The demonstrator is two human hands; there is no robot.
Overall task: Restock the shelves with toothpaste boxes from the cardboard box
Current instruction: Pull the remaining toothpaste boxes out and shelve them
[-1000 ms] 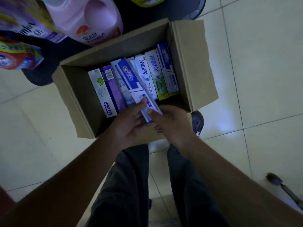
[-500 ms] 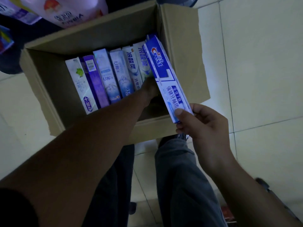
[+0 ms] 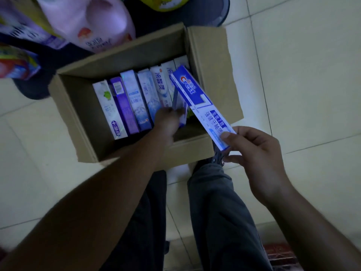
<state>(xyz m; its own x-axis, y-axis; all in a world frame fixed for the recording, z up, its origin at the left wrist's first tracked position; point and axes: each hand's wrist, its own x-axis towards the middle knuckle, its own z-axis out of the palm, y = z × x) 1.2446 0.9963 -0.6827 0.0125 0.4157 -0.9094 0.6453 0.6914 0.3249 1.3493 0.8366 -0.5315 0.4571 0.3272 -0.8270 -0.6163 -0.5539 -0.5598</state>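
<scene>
An open cardboard box [image 3: 74,112] stands on the tiled floor with several toothpaste boxes [image 3: 127,104] lined up side by side inside. My right hand [image 3: 254,155] pinches the near end of a blue and white Crest toothpaste box [image 3: 199,100], held slanted above the carton's right side. My left hand [image 3: 168,122] reaches into the carton and grips another toothpaste box [image 3: 176,106], tilting it up out of the row. That box is blurred and partly hidden by my fingers.
A pink detergent bottle [image 3: 93,22], a purple packet [image 3: 29,32] and other goods sit on a dark low shelf [image 3: 175,22] beyond the carton. My dark trouser legs [image 3: 218,212] stand just behind the carton. Pale floor tiles [image 3: 302,75] spread to the right.
My right hand lifted the Crest box out of the carton and holds it to the right. My left hand went back into the carton and took hold of another box.
</scene>
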